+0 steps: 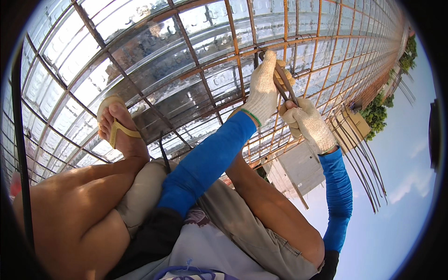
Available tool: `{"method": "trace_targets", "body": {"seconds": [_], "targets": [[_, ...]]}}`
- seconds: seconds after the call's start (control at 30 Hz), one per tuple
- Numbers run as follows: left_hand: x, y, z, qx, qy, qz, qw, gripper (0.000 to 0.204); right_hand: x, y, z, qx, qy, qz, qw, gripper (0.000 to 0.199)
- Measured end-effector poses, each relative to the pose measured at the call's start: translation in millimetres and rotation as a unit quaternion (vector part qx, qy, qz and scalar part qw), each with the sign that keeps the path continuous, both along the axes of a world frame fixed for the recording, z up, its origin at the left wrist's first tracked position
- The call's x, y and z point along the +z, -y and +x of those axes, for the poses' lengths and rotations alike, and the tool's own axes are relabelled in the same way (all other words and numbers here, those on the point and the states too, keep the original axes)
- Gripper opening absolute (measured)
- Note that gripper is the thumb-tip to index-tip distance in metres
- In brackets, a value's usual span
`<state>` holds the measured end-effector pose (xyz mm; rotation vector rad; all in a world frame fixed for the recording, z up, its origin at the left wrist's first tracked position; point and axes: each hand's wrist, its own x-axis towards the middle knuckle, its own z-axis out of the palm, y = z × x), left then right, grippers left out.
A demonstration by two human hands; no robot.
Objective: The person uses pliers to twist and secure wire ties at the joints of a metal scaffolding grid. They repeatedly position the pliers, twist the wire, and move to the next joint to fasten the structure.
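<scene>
Both my hands wear off-white knitted work gloves. My left hand (262,88) is closed at the rebar mesh (238,49), its fingers wrapped round a dark metal hand tool with two long handles, which looks like pincers (282,80). Just to the right and lower, my right hand (305,122) is closed on the lower ends of the handles. The tool's head is mostly hidden behind the left glove, close to a crossing of rusty bars. Whether a tie wire sits in its jaws cannot be made out.
Shiny ribbed metal decking (158,44) lies behind the bars. My foot in a yellow flip-flop (120,128) rests on the mesh at left. A thin dark hooked rod (164,151) stands near my knee. Long bare rebar ends (361,158) jut out at right, beside a grey concrete block (301,168).
</scene>
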<state>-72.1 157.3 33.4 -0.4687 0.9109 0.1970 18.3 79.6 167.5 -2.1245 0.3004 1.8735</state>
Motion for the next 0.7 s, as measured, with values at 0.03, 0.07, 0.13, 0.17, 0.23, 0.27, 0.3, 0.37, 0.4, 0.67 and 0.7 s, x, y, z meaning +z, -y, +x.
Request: {"method": "trace_targets", "body": {"seconds": [0.03,0.07,0.13,0.17,0.23,0.27,0.3,0.37,0.4,0.67,0.7], "targets": [[-1.9,5.7,-4.4,0.041,0.052,0.022,0.998,0.033,1.8,2.6,11.6,-0.128,-0.105,0.016,0.986,0.023],[-3.2,4.2,-2.4,0.031,0.054,0.03,0.998,0.032,-0.7,-2.1,18.5,-0.247,-0.213,0.037,0.945,0.022],[-2.9,1.9,5.0,0.012,0.056,0.044,0.997,0.031,1.2,-7.0,5.2,-0.135,-0.083,0.014,0.987,0.027],[-1.8,4.3,5.8,0.028,0.061,0.041,0.997,0.028,2.5,-10.0,-7.8,-0.08,-0.017,0.003,0.997,0.031],[-5.1,6.3,4.3,0.023,0.048,0.05,0.997,0.026,-4.5,-5.5,-10.8,0.066,0.052,-0.044,0.995,0.042],[-4.9,5.8,5.8,0.021,0.042,0.052,0.998,0.025,-5.0,-3.0,-17.4,0.243,0.171,-0.02,0.955,0.042],[-4.0,4.2,8.2,0.018,0.029,0.046,0.998,0.026,-2.5,-1.7,-31.6,0.406,0.283,0.005,0.869,0.043],[4.3,1.2,12.8,-0.013,-0.003,0.042,0.999,0.027,-9.4,3.3,-49.8,0.604,0.437,0.028,0.666,0.055],[8.7,-0.4,13.9,-0.031,-0.019,0.041,0.999,0.028,-13.3,7.8,-52.0,0.613,0.428,-0.002,0.664,0.055],[0.2,-4.0,-7.1,-0.023,0.027,0.037,0.999,0.048,1.6,-10.2,-1.6,0.021,0.012,0.033,0.999,0.036],[-6.1,-0.3,-4.7,0.0,0.043,0.064,0.997,0.042,0.2,-9.1,5.0,-0.057,-0.027,0.06,0.996,0.038]]}}
